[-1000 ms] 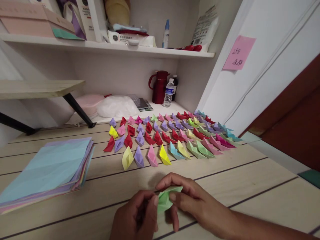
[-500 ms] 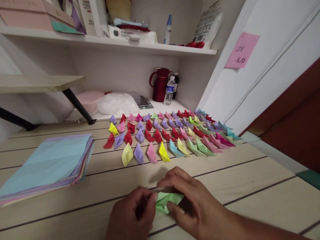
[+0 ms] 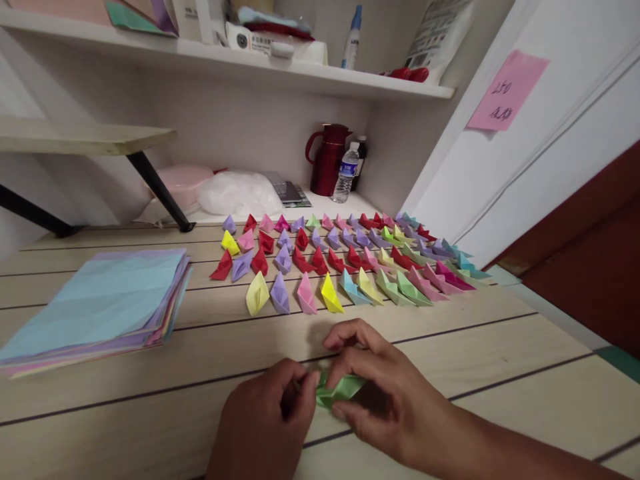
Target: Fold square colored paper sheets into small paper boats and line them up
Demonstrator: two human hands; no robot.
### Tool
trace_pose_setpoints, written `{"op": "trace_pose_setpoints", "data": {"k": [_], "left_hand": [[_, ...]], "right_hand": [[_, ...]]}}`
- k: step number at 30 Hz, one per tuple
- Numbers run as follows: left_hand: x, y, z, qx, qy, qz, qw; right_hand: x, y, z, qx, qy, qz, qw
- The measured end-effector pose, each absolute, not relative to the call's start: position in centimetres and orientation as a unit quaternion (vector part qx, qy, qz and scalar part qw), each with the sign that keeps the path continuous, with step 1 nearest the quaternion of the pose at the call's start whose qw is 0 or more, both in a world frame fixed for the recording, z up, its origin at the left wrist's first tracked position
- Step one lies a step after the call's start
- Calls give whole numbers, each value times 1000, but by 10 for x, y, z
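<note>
A pale wooden table (image 3: 500,347) with dark seams running across it carries the things. On its left lies a stack of coloured paper (image 3: 100,307), light blue sheet on top. Across the middle stand rows of folded paper boats (image 3: 340,257) in red, purple, pink, yellow, green and blue, set close side by side. Behind the table a lower white ledge (image 3: 320,203) holds a dark red jug (image 3: 327,159), a water bottle (image 3: 347,173) just beside it, a white bag (image 3: 237,193) and a pink box (image 3: 183,187).
</note>
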State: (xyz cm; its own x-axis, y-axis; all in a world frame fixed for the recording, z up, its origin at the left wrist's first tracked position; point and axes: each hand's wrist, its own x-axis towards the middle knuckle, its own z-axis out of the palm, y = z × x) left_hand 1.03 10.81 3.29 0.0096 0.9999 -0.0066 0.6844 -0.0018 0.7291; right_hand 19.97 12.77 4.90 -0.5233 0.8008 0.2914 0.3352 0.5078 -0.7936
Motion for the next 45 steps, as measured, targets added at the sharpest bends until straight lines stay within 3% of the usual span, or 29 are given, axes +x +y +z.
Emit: {"op": "trace_pose_setpoints", "data": {"k": [8, 18, 21, 25, 30, 36, 45], "left_hand": [[5, 111, 31, 671, 635, 228, 308], [-1, 111, 44, 578, 637, 330, 389], [-15, 110, 56, 585, 634, 374, 340], [-31, 109, 61, 729, 533, 410, 127], [-29, 107, 51, 848, 421, 322, -1], [-18, 108, 44, 895, 401, 193, 39], [-16, 115, 40, 903, 402, 150, 39]], "right_hand": [[198, 130, 47, -360, -820, 312, 317], [197, 132, 45, -392, -817, 289, 308], [200, 135, 46, -394, -816, 297, 302], [206, 140, 46, -375, -832, 282, 296], [213, 145, 45, -329, -859, 265, 290], [216, 147, 43, -301, -879, 235, 284], [214, 143, 45, -289, -891, 224, 270]]}}
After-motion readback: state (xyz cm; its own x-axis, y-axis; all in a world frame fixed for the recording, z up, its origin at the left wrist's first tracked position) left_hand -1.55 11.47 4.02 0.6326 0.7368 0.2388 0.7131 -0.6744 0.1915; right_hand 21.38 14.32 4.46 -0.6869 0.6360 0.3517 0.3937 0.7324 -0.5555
